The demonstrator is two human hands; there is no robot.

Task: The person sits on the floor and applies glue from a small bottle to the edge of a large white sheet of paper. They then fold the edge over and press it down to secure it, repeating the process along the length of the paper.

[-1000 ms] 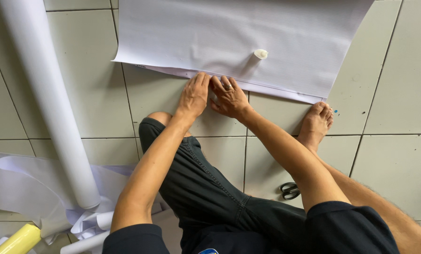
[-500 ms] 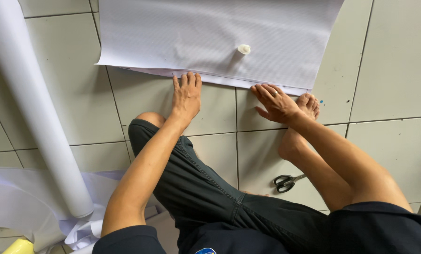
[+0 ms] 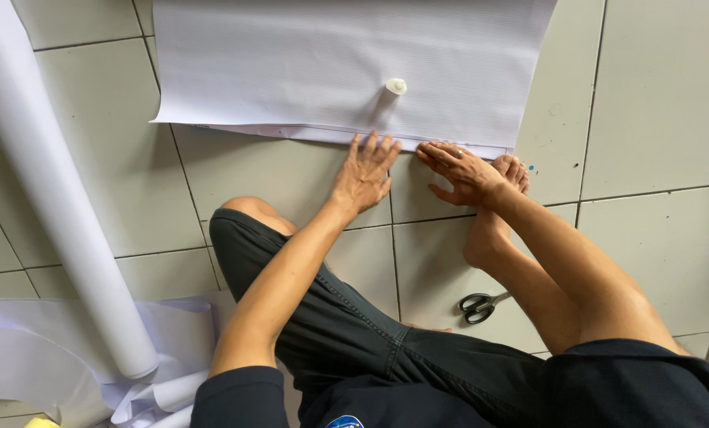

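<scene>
A large white paper sheet lies flat on the tiled floor, its near edge folded over into a narrow hem. My left hand rests palm down with fingers spread, the fingertips on that folded edge. My right hand lies flat beside it, fingers pointing left along the same edge, a ring on one finger. A small white glue-stick-like tube stands on the sheet just above my hands. I sit on the floor, with my bare right foot under my right wrist.
A long white paper roll lies diagonally at the left. Loose curled paper scraps pile up at the bottom left. Black-handled scissors lie on the tile by my right leg. Grey floor tiles extend to the right.
My right hand slid right along the folded edge, then came back left beside the left hand. The left hand stayed on the edge. The view shifted slightly.
</scene>
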